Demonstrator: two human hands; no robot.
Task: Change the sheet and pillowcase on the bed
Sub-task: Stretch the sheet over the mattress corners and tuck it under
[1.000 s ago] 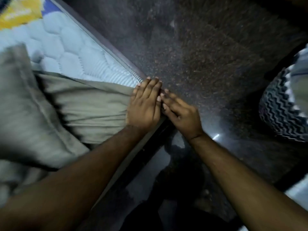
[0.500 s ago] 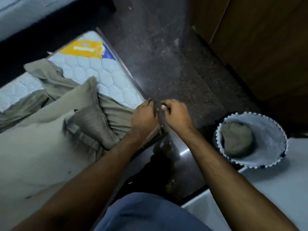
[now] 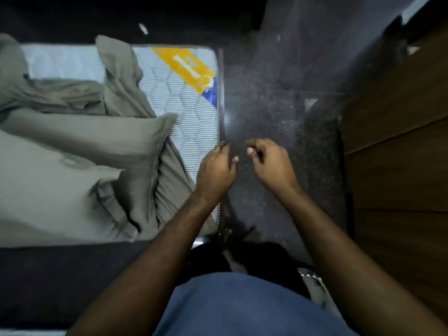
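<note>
Both hands hang in the air beside the right edge of the mattress [image 3: 189,122], holding nothing that can be made out. The left hand [image 3: 215,172] hovers over that edge, back of the hand up, fingers loosely curled downward and apart from the cloth; the right hand [image 3: 271,163] is just beside it over the floor [image 3: 278,98], fingers also loosely curled, thumb tip near the forefinger, though blur keeps me from telling whether they pinch anything. The two hands are near each other but not touching. The sheet [image 3: 169,190], olive-grey, lies rumpled on the mattress, pulled back from the right edge so that the quilted white top shows in a strip from the far corner down toward the left hand; more of it is bunched at the far left. A pillow [image 3: 72,141] in a matching olive-grey case lies on the sheet on the left, one corner pointing toward the bare strip. At the far right corner of the mattress there is a yellow and blue label [image 3: 191,69]. The floor is dark speckled stone. A wooden cabinet [image 3: 400,141] stands along the right. The person's blue shirt [image 3: 242,306] fills the bottom middle
</note>
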